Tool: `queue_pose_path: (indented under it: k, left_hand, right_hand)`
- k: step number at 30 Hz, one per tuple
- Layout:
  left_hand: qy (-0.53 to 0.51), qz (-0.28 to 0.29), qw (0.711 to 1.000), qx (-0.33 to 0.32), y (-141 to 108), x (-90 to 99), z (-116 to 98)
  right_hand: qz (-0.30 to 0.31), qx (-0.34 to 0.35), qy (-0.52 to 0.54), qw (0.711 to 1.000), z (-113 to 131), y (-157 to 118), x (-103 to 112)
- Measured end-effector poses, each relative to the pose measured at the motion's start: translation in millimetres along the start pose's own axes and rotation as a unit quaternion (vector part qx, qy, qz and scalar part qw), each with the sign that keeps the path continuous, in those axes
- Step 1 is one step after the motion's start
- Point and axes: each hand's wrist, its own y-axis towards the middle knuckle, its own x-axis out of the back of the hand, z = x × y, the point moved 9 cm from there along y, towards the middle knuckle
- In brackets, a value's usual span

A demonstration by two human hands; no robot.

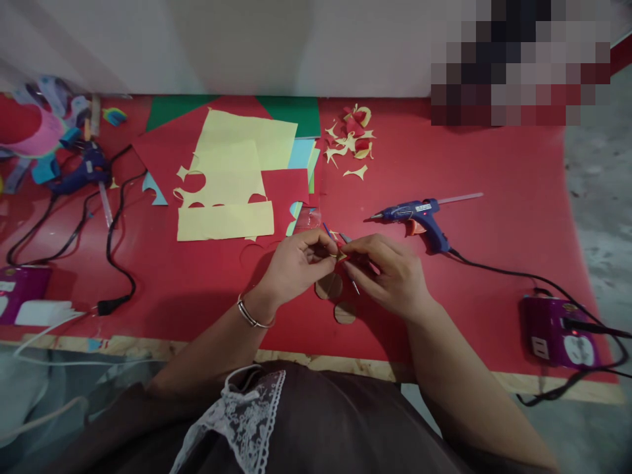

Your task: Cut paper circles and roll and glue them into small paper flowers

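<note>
Both hands meet over the red table, fingertips nearly touching. My left hand [301,263] is closed, pinching a small red and yellow piece [340,255] between thumb and fingers. From the other side my right hand [388,270] closes on the same piece, its exact shape too small to make out. Below the fingers lie two brown cardboard discs, a larger one [328,286] and a smaller one [344,313]. A thin metal-tipped tool [355,286] shows beside my right thumb. Just behind the fingertips are a blue pointed item [326,229] and a grey one.
Cut yellow sheets [230,164] lie over red and green ones at the back left. Yellow and red scraps [353,138] sit behind my hands. One blue glue gun [419,214] is at right, another [89,168] at left. Cables run to purple boxes [560,329] at both sides.
</note>
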Motion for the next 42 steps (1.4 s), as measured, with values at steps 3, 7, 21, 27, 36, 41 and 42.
queue_pose_path:
  k: [3,7,21,27,36,41,42]
  left_hand:
    - [-0.033,0.008,0.999,0.024,0.6,-1.2,-0.5]
    - [-0.065,0.015,0.998,0.022,1.1,-1.1,-5.7]
    - [-0.161,0.06,0.979,0.107,1.3,5.3,2.7]
    - [-0.193,0.092,0.965,0.152,-1.4,-4.0,10.1]
    - [-0.232,0.083,0.956,0.158,-0.9,-6.1,12.2]
    - [-0.239,0.061,0.958,0.144,0.9,-4.2,11.0]
    - [-0.237,0.057,0.96,0.139,1.1,-3.9,10.3]
  right_hand:
    - [0.012,-0.011,0.018,1.0,-1.7,0.5,-1.1]
    - [0.011,-0.024,0.046,0.999,-3.1,1.3,-0.6]
    - [0.016,-0.006,0.101,0.995,4.4,1.0,-3.0]
    - [-0.002,0.01,0.064,0.998,3.4,0.9,-1.9]
    - [-0.002,0.027,0.031,0.999,5.6,-0.1,1.4]
    - [0.006,0.011,0.046,0.999,3.3,0.6,1.0]
    - [0.006,0.008,0.05,0.999,3.1,0.8,1.0]
